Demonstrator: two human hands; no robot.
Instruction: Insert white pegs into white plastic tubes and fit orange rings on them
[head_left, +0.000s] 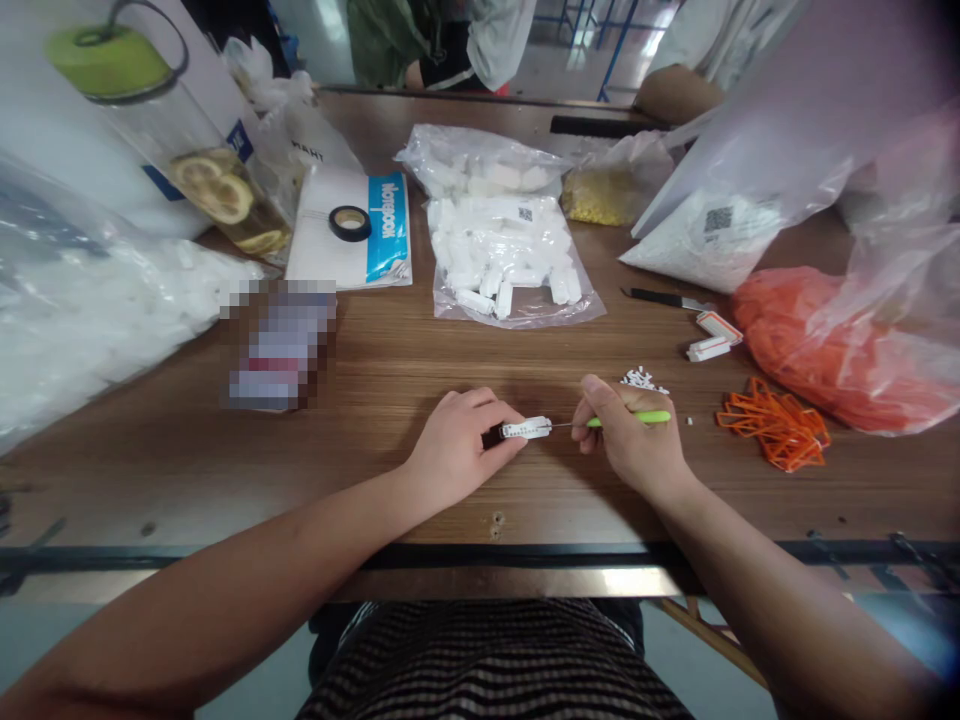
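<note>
My left hand (454, 445) pinches a small white plastic connector housing (528, 429) with a row of tiny holes along its face. A dark part shows between the thumb and fingers, at the housing's left end. My right hand (634, 435) is closed round a thin tool with a bright green handle (651, 417). The tool's slim metal shaft points left, and its tip reaches the right end of the housing. Just behind my right hand lies a little heap of tiny white pieces (641, 378).
Orange frames (780, 425) lie at right, below a bag of orange parts (840, 350). Near them are two white housings (709, 347) and black-handled tweezers (660, 297). A bag of white housings (502, 240), a notebook (322, 230) with black tape (350, 223), and a blurred phone-like object (281, 350) lie beyond.
</note>
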